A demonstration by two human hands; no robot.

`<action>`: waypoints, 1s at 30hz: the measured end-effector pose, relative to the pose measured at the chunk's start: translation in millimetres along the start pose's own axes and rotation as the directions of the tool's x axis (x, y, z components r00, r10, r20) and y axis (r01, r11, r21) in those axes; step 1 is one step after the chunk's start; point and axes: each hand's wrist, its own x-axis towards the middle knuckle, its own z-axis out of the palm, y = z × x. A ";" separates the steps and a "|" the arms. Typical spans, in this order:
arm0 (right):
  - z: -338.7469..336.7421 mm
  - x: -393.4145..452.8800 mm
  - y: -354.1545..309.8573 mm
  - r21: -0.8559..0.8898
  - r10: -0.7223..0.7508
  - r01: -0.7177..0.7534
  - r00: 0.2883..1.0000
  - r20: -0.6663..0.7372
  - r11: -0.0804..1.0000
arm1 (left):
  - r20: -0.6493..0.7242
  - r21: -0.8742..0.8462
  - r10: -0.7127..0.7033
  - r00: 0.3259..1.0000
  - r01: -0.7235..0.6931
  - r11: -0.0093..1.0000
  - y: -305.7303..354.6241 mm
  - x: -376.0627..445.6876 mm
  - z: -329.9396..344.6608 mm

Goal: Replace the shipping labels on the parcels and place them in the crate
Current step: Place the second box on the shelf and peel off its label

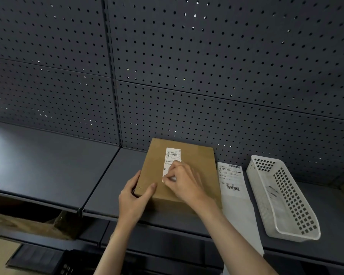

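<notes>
Parcel [179,173] label [172,159] pinched by right hand [184,180], white basket [282,197] seemingly holding one slip

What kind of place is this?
Likely a stockroom or parcel-packing area: dark metal shelving backed by pegboard, a cardboard parcel having its shipping label worked at, a spare label sheet and a white plastic basket beside it.
</notes>
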 end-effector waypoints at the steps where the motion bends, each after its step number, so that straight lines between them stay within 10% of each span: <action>1: 0.7 -0.2 0.3 -0.002 0.000 0.000 1.000 -0.003 1.000 | -0.001 0.000 0.002 1.000 -0.002 1.000 0.1 0.3 0.1; 30: 1.3 -11.6 -12.1 -0.074 -0.046 0.042 0.998 -0.049 0.996 | -0.007 0.023 0.005 1.000 -0.005 1.000 -3.6 2.3 -0.1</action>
